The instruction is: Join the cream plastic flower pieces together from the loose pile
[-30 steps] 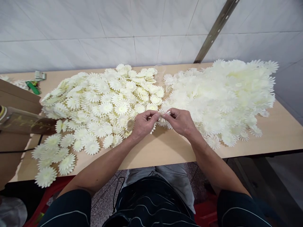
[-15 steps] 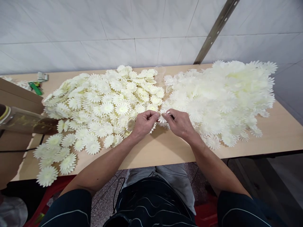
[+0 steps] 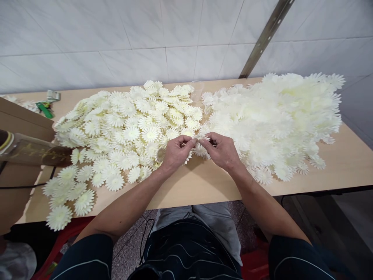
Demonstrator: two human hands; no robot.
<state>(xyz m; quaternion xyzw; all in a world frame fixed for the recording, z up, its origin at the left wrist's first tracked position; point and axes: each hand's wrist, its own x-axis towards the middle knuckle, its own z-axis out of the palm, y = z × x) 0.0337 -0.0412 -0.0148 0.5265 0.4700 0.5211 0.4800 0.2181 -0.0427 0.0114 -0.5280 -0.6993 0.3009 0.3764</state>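
My left hand (image 3: 179, 152) and my right hand (image 3: 218, 149) meet above the middle of the table. Between their thumbs and forefingers they pinch one pale artificial flower (image 3: 201, 137) by its edges, seen nearly edge-on, its layers too small to make out. Left of my hands lies a heap of cream-yellow artificial flowers (image 3: 132, 132) with small dark centre holes. A second heap of whiter, more translucent flowers (image 3: 271, 124) spreads out on the right. A few flowers show just under my fingers.
The wooden table (image 3: 171, 196) backs onto a tiled wall with a metal strip (image 3: 266, 39). At left are a cardboard box (image 3: 26, 120), a bottle of brown liquid (image 3: 37, 149) and a green tool (image 3: 45, 109). A clear plastic cup (image 3: 197, 90) stands between the heaps.
The flower in my fingers has tilted from facing up toward me to nearly edge-on. Both hands stay in almost the same place, and the heaps look unchanged.
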